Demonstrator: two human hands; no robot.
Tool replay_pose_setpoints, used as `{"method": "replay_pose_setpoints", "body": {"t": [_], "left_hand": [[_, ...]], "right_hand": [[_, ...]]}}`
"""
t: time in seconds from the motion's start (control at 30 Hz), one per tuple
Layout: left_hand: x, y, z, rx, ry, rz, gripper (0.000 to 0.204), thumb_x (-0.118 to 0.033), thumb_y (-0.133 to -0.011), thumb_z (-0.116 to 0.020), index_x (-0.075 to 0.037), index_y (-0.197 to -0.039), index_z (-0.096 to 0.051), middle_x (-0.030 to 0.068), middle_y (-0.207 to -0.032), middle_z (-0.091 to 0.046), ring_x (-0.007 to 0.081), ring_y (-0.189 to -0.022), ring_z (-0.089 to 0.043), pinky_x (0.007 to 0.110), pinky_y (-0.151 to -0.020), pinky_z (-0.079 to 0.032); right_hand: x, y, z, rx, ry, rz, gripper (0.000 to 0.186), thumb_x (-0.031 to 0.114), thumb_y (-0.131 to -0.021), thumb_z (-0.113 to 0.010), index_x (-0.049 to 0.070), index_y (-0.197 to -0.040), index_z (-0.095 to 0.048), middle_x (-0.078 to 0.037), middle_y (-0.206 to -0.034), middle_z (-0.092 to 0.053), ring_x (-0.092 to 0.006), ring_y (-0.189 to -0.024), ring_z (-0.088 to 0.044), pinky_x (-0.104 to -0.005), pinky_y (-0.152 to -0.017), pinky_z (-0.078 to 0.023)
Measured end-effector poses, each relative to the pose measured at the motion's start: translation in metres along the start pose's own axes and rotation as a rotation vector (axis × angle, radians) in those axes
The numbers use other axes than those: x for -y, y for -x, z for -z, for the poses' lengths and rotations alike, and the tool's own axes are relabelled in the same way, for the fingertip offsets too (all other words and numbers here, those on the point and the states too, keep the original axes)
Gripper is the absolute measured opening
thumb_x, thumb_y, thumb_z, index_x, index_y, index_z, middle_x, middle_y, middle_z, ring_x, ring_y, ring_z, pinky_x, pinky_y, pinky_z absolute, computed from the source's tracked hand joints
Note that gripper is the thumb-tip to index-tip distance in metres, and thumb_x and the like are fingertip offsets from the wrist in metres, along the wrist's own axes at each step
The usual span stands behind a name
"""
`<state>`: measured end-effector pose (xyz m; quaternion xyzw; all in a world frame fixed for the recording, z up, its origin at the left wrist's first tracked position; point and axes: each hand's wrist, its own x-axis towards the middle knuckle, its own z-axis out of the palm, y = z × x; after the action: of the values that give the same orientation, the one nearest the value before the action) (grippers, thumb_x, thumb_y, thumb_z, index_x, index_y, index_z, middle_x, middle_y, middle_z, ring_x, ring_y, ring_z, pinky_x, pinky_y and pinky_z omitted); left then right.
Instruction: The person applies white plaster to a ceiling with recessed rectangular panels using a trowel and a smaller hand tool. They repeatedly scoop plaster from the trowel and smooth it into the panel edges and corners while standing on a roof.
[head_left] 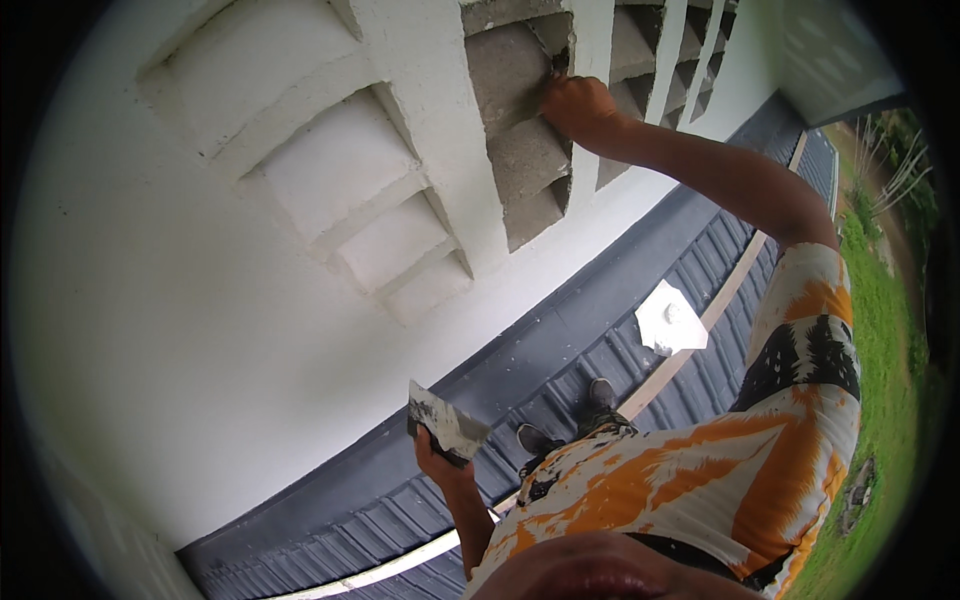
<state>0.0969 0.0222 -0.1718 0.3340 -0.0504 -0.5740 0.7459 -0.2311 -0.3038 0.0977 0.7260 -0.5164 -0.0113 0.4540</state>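
Low in front of my body, my left hand [440, 460] is closed around the dark handle of a wide putty knife [446, 420]. Its broad metal blade points up and has whitish and grey smears on it. My right arm reaches up to the wall, and my right hand [582, 108] is in a fist at the edge of a bare grey recess [510, 75] in the block openings. Something small and dark shows by its fingertips, too little to name. To the left, similar recesses [335, 150] are coated white.
I stand on a dark ribbed tile roof [560, 400] along the white wall [200, 400]. A wooden batten [740, 275] runs along the tiles. A white sheet with a whitish lump [672, 318] rests there. Grass [880, 400] lies beyond the roof edge at right.
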Motion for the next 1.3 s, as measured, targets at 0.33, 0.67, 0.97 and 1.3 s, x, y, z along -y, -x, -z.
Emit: {"method": "replay_pose_setpoints", "body": {"t": [0.33, 0.67, 0.97, 1.3], "left_hand": [[-0.001, -0.003, -0.013, 0.09, -0.005, 0.037, 0.036, -0.024, -0.098, -0.047, -0.003, -0.127, -0.052, 0.0133, -0.115, -0.065, 0.0288, -0.102, -0.066, 0.046, -0.089, -0.054], [0.005, 0.002, -0.014, 0.064, -0.013, 0.048, 0.037, -0.025, -0.099, -0.046, -0.002, -0.128, -0.052, 0.0147, -0.115, -0.064, 0.0301, -0.102, -0.065, 0.047, -0.088, -0.053], [-0.004, 0.001, -0.037, 0.126, 0.012, 0.05, 0.037, -0.026, -0.1, -0.045, -0.003, -0.129, -0.052, 0.0136, -0.115, -0.064, 0.0291, -0.104, -0.065, 0.046, -0.09, -0.052], [0.009, -0.009, -0.118, 0.276, 0.145, 0.171, 0.03, -0.025, -0.101, -0.048, -0.006, -0.122, -0.059, 0.0074, -0.107, -0.067, 0.0219, -0.096, -0.066, 0.037, -0.084, -0.053]], "right_hand": [[-0.026, -0.045, 0.011, -0.107, 0.077, 0.088, 0.008, 0.011, -0.078, -0.068, 0.013, -0.084, -0.073, -0.005, -0.081, -0.071, -0.017, -0.074, -0.07, -0.0298, -0.051, -0.05], [-0.005, 0.036, 0.008, 0.009, -0.101, 0.018, 0.015, 0.007, -0.081, -0.065, -0.001, -0.093, -0.068, -0.009, -0.08, -0.067, -0.0217, -0.078, -0.07, -0.0314, -0.058, -0.057], [-0.02, 0.109, 0.084, 0.007, -1.101, -0.316, 0.037, 0.013, -0.09, -0.067, -0.002, -0.124, -0.061, -0.02, -0.106, -0.069, -0.0216, -0.085, -0.071, -0.0301, -0.066, -0.057], [0.009, 0.118, 0.058, -0.199, -2.167, -0.794, 0.024, 0.004, -0.094, -0.06, -0.006, -0.116, -0.058, -0.01, -0.092, -0.067, -0.0141, -0.072, -0.066, -0.0279, -0.068, -0.056]]}}
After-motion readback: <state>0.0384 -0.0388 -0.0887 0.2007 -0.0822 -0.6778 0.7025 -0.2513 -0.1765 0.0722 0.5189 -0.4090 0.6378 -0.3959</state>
